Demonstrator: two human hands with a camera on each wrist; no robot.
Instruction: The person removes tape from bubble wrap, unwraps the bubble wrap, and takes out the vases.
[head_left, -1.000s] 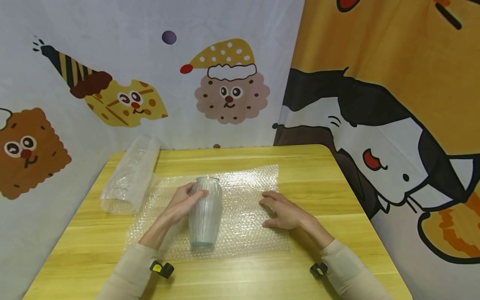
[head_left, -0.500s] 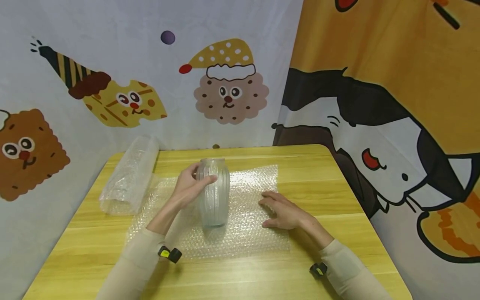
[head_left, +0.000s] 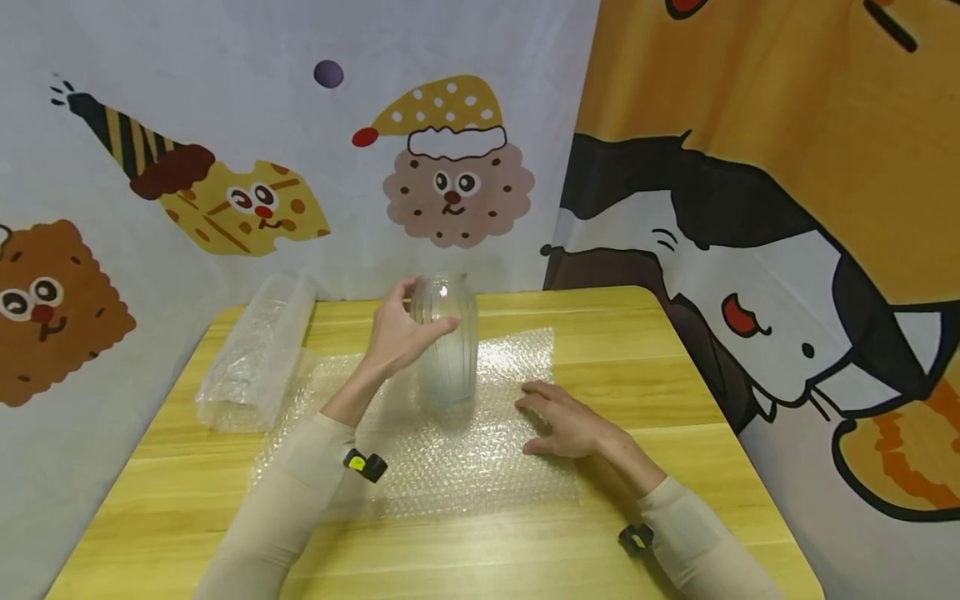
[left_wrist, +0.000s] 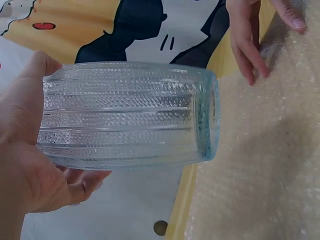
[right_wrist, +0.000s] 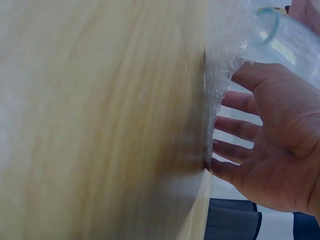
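My left hand (head_left: pixel 397 337) grips a clear ribbed glass vase (head_left: pixel 456 358) round its upper part. The vase is held up, mouth upward, over the far part of a flat bubble wrap sheet (head_left: pixel 450 475). In the left wrist view, the thumb and fingers wrap the vase (left_wrist: pixel 125 120) from both sides, and its thick bluish base is apart from the sheet. With spread, slightly bent fingers, my right hand (head_left: pixel 566 423) touches the sheet near its right edge. The right wrist view has those fingertips against the bubble wrap (right_wrist: pixel 220 95), the palm raised.
A loose roll of bubble wrap (head_left: pixel 255 358) lies at the far left of the yellow wood-grain table (head_left: pixel 660 533), beside the sheet. Behind the table hangs a cartoon-printed cloth (head_left: pixel 495 50). Bare tabletop shows in front of the sheet and to its right.
My left hand has carried the vase up, away from me and slightly right, from near the sheet's middle to its far side. The right hand has stayed in place on the sheet.
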